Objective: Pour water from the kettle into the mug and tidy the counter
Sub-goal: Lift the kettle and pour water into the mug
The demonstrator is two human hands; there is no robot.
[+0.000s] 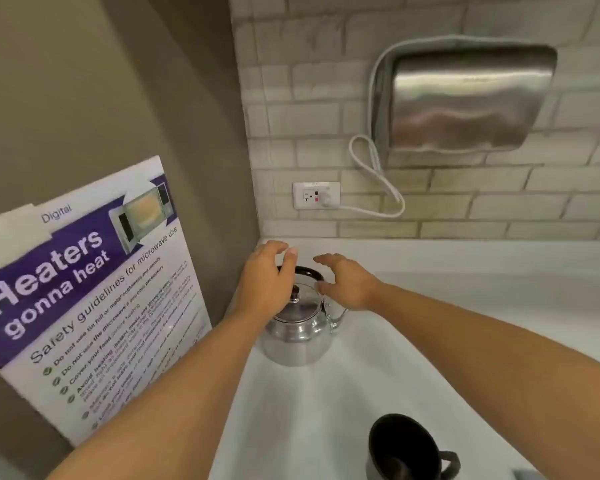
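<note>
A shiny metal kettle with a black arched handle and a black lid knob stands on the white counter near the back left corner, spout to the right. My left hand hovers over its left side, fingers curled at the handle, and I cannot tell whether it grips. My right hand is open just right of the handle, above the spout, fingers spread. A black mug stands upright at the near edge of the view, handle to the right, apart from both hands.
A purple and white microwave safety poster leans against the left wall. On the tiled back wall are a steel dispenser, a white socket and a looped white cord. A grey item shows at the bottom right corner.
</note>
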